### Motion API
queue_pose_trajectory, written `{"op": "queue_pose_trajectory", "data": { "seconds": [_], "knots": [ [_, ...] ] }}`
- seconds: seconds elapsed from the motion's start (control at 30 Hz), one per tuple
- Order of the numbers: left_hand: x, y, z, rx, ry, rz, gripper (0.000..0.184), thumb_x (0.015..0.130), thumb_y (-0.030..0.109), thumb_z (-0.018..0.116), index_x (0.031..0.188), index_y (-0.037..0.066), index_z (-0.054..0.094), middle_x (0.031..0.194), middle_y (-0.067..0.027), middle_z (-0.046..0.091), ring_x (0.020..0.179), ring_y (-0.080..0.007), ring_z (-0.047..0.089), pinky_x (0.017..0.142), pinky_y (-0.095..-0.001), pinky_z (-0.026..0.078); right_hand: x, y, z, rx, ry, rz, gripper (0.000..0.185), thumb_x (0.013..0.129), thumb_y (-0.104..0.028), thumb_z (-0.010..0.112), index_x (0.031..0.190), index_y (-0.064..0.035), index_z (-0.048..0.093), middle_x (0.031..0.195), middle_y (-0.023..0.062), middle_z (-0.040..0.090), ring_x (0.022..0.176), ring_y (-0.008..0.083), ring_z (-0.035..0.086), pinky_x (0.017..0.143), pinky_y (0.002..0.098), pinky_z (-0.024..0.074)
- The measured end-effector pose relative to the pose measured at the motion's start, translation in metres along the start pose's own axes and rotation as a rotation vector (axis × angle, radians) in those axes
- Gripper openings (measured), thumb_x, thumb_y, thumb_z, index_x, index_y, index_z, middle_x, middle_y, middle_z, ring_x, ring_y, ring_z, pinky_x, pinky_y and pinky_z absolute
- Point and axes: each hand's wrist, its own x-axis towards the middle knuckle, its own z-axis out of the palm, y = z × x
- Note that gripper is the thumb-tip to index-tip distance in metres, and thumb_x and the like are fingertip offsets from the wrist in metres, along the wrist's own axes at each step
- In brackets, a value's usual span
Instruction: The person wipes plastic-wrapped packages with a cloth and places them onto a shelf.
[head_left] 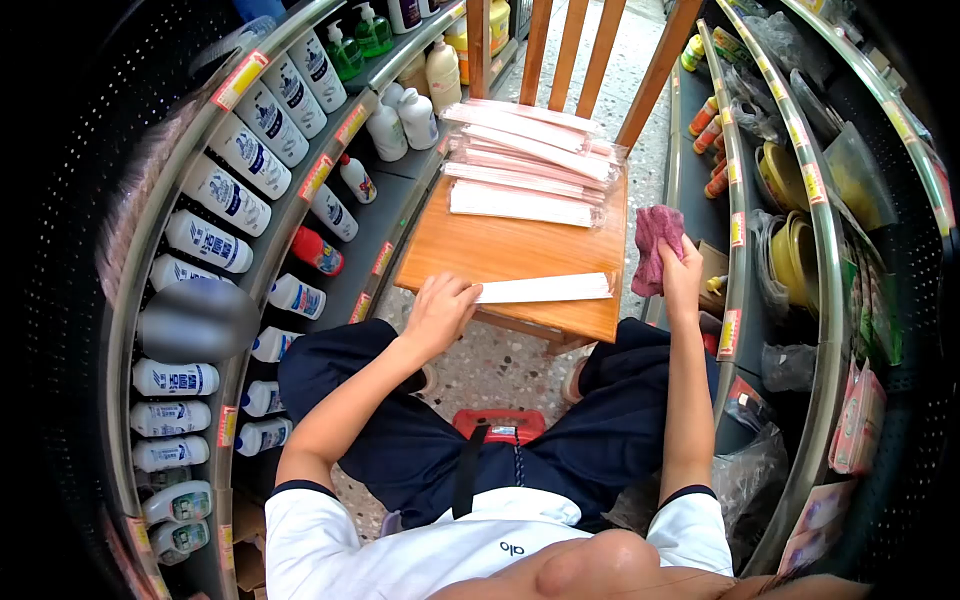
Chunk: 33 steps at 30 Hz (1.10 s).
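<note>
A wooden chair seat (430,245) stands before me. Across its near part lies a flat white strip (545,289). My left hand (441,312) rests at the seat's front left edge, its fingers together on the strip's left end. Out past the seat's right side, my right hand (682,272) grips a crumpled maroon cloth (656,245), which hangs clear of the strip. A pile of white and pinkish strips in clear plastic (525,205) covers the back of the seat.
Shelves with white bottles (247,155) and green pump bottles (373,32) rise on the left. On the right, shelves hold orange-capped bottles (707,135) and yellow bowls (795,255). A red stool (525,420) shows between my legs.
</note>
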Motion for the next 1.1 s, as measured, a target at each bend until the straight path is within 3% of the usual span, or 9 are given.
{"op": "queue_pose_trajectory", "data": {
  "seconds": [0.2, 0.3, 0.43, 0.47, 0.57, 0.6, 0.8, 0.9, 1.1],
  "knots": [
    [0.0, 0.01, -0.031, -0.04, 0.063, -0.109, 0.026, 0.087, 0.013, 0.067, 0.111, 0.004, 0.069, 0.093, -0.0095, 0.069, 0.09, -0.0269, 0.063, 0.081, -0.0406, 0.045, -0.005, -0.001, 0.017, 0.329, 0.064, 0.127, 0.019, 0.095, -0.008, 0.061, 0.111, 0.0016, 0.066, 0.095, 0.0016, 0.069, 0.079, 0.0077, 0.059, 0.071, 0.0249, 0.0475],
    [-0.007, 0.011, -0.04, -0.176, 0.101, -0.31, 0.023, 0.09, 0.015, 0.063, 0.109, 0.002, 0.069, 0.09, -0.0126, 0.07, 0.086, -0.0321, 0.064, 0.077, -0.0403, 0.047, -0.007, -0.007, 0.025, 0.402, 0.054, 0.122, 0.022, 0.095, -0.008, 0.06, 0.114, 0.0016, 0.064, 0.099, 0.003, 0.068, 0.081, 0.0092, 0.061, 0.072, 0.0257, 0.0485],
    [-0.019, 0.02, -0.057, -0.601, 0.16, -0.735, 0.025, 0.096, 0.019, 0.06, 0.109, -0.001, 0.07, 0.08, -0.011, 0.07, 0.075, -0.0164, 0.064, 0.071, -0.0305, 0.049, -0.012, -0.027, 0.046, 0.484, -0.002, 0.144, 0.019, 0.095, -0.007, 0.06, 0.112, 0.0009, 0.064, 0.1, 0.0029, 0.068, 0.084, 0.0098, 0.062, 0.074, 0.0269, 0.0492],
    [-0.025, 0.014, -0.056, -0.692, 0.198, -0.741, 0.029, 0.098, 0.022, 0.06, 0.112, -0.001, 0.069, 0.082, -0.0066, 0.07, 0.077, -0.0093, 0.06, 0.072, -0.0283, 0.047, -0.015, -0.033, 0.053, 0.494, -0.037, 0.164, 0.019, 0.095, -0.008, 0.06, 0.112, 0.0006, 0.064, 0.101, 0.0031, 0.068, 0.085, 0.0101, 0.062, 0.075, 0.0273, 0.0493],
    [-0.035, 0.005, -0.067, -0.743, 0.302, -0.645, 0.028, 0.098, 0.021, 0.062, 0.111, -0.003, 0.069, 0.099, -0.0078, 0.066, 0.095, -0.0124, 0.059, 0.081, -0.0279, 0.045, -0.021, -0.043, 0.072, 0.467, -0.2, 0.186, 0.021, 0.095, -0.008, 0.06, 0.114, 0.0, 0.064, 0.102, 0.0025, 0.066, 0.088, 0.01, 0.06, 0.078, 0.0264, 0.0477],
    [-0.036, 0.008, -0.078, -0.857, 0.315, -0.754, 0.03, 0.098, 0.023, 0.063, 0.11, -0.004, 0.069, 0.103, -0.0071, 0.063, 0.1, -0.0127, 0.057, 0.084, -0.0278, 0.044, -0.021, -0.046, 0.08, 0.457, -0.239, 0.19, 0.023, 0.095, -0.008, 0.061, 0.116, 0.0006, 0.064, 0.104, 0.0028, 0.066, 0.092, 0.0105, 0.06, 0.081, 0.0265, 0.0475],
    [-0.055, 0.024, -0.182, -1.096, 0.633, -0.827, 0.032, 0.099, 0.029, 0.063, 0.113, 0.002, 0.071, 0.093, 0.0017, 0.068, 0.083, -0.0058, 0.059, 0.075, -0.0225, 0.046, -0.004, -0.082, 0.128, 0.404, -0.625, 0.089, 0.022, 0.095, -0.006, 0.059, 0.115, 0.0017, 0.064, 0.101, 0.003, 0.067, 0.088, 0.0106, 0.061, 0.079, 0.0262, 0.0485],
    [-0.078, 0.016, -0.23, -0.796, 0.901, -0.823, 0.027, 0.096, 0.024, 0.065, 0.112, 0.002, 0.071, 0.086, 0.0021, 0.068, 0.067, -0.0035, 0.054, 0.061, -0.0195, 0.043, 0.008, -0.08, 0.145, 0.373, -0.728, 0.067, 0.021, 0.095, -0.006, 0.059, 0.115, 0.0018, 0.064, 0.1, 0.0027, 0.068, 0.085, 0.0095, 0.061, 0.075, 0.0254, 0.0487],
    [-0.123, 0.02, -0.356, -0.082, 1.108, -0.946, 0.025, 0.094, 0.021, 0.065, 0.108, 0.002, 0.074, 0.082, -0.0002, 0.071, 0.066, -0.0047, 0.057, 0.06, -0.0228, 0.046, 0.008, -0.076, 0.17, 0.385, -0.833, 0.046, 0.022, 0.095, -0.003, 0.057, 0.115, 0.0017, 0.064, 0.1, 0.0031, 0.067, 0.087, 0.01, 0.06, 0.077, 0.0255, 0.0483]
  ]
}}
